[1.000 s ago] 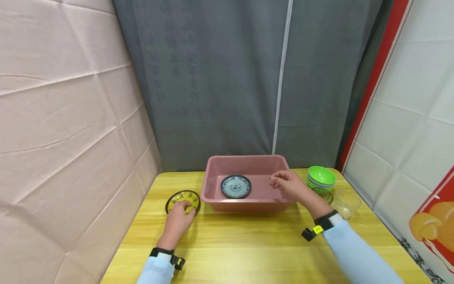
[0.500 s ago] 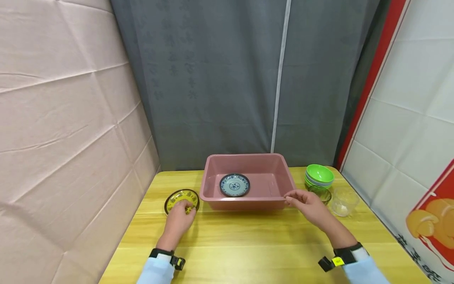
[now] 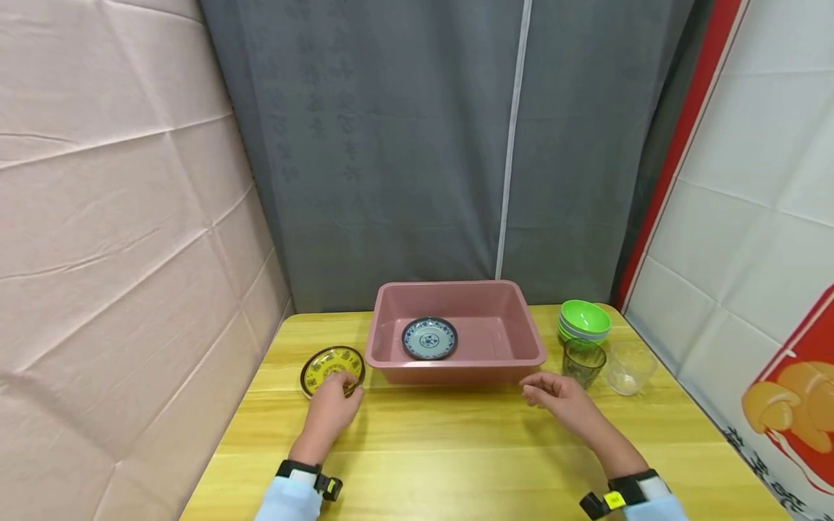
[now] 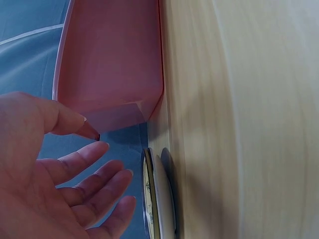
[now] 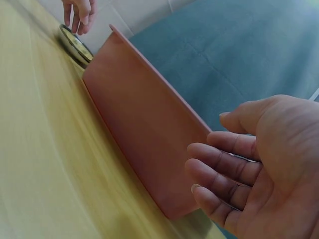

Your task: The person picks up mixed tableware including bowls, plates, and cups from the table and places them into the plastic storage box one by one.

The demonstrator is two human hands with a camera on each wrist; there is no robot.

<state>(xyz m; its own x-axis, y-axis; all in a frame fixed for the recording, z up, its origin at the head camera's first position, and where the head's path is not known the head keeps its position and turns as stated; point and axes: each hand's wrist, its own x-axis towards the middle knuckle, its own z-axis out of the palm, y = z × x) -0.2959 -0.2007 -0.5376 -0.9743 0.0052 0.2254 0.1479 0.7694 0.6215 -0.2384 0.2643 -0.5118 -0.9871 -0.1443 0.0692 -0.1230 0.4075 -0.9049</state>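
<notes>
My left hand [image 3: 334, 410] hovers just above the near edge of a yellow patterned plate [image 3: 321, 367] with a dark rim. In the left wrist view its fingers are loosely bent and apart from the plate [image 4: 158, 199]. My right hand [image 3: 565, 405] is in front of the near right corner of a pink plastic basin [image 3: 456, 375], fingers relaxed, holding nothing. Inside the basin, toward its left, lies a blue-and-white plate [image 3: 429, 339] with a dark rim. The right wrist view shows the basin's outer wall [image 5: 144, 119] beyond the relaxed fingers.
Right of the basin stand a stack of bowls [image 3: 585, 316] with a green one on top, a dark tinted glass [image 3: 583, 362] and a clear glass [image 3: 630, 370]. A grey curtain [image 3: 391, 159] hangs behind the wooden table [image 3: 443, 456]; panels rise at both sides.
The right hand has come out from over the basin, toward me and slightly right, uncovering the tinted glass. My left hand has shifted slightly right over the yellow plate's near edge.
</notes>
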